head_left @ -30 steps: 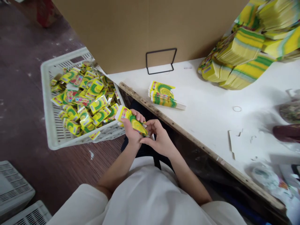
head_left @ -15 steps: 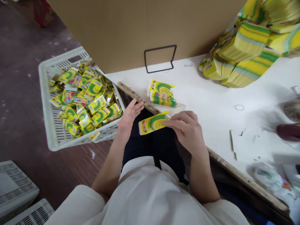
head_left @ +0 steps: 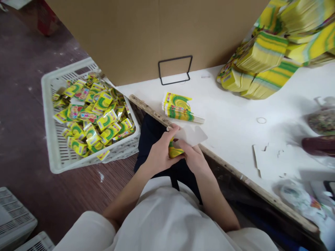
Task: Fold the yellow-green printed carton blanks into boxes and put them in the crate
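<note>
Our left hand [head_left: 161,153] and right hand [head_left: 193,157] both grasp a yellow-green carton [head_left: 175,152] at the worktop's [head_left: 225,129] near edge, a white panel [head_left: 195,135] reaching out to the right. We seem to be shaping the carton; the next move, we judge, calls for a steady left hold while the right works the panel. Beyond lies a fanned stack [head_left: 179,106].
</note>
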A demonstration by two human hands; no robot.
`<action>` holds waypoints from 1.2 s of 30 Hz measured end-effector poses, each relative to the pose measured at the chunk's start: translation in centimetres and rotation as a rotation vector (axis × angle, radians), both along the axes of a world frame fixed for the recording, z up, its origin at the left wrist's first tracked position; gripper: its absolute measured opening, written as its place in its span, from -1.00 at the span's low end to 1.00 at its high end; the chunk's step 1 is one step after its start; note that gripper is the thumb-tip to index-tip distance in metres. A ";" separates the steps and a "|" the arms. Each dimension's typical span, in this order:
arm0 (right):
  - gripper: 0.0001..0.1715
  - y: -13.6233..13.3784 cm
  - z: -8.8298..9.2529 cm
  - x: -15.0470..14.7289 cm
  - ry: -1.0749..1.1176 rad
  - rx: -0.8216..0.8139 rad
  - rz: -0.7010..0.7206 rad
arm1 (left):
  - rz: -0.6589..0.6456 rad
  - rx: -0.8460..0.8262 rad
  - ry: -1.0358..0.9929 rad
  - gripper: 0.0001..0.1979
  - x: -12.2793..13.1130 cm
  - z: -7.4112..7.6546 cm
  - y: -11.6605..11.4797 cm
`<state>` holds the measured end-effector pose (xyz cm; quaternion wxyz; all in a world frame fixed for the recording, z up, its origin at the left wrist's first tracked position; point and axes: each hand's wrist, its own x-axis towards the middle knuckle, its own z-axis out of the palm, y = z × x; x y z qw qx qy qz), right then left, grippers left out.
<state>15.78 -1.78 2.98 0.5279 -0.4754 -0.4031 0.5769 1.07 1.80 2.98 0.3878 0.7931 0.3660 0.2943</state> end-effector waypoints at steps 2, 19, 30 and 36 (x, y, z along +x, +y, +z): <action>-0.34 -0.1 0.1 0.3 0.034 0.003 0.109 | -0.046 0.030 -0.004 -0.33 -0.1 0.1 0.0; -0.08 -0.4 -1.0 1.7 -0.631 0.390 0.034 | 0.083 0.023 0.252 -0.45 -0.9 -0.7 0.8; -0.77 0.3 0.4 4.9 -0.656 0.363 0.354 | -0.061 0.059 0.326 -0.44 -1.5 0.6 2.4; -0.42 -0.1 -0.7 2.5 -0.596 0.368 0.180 | 0.000 0.040 0.306 -0.44 -1.1 0.6 1.5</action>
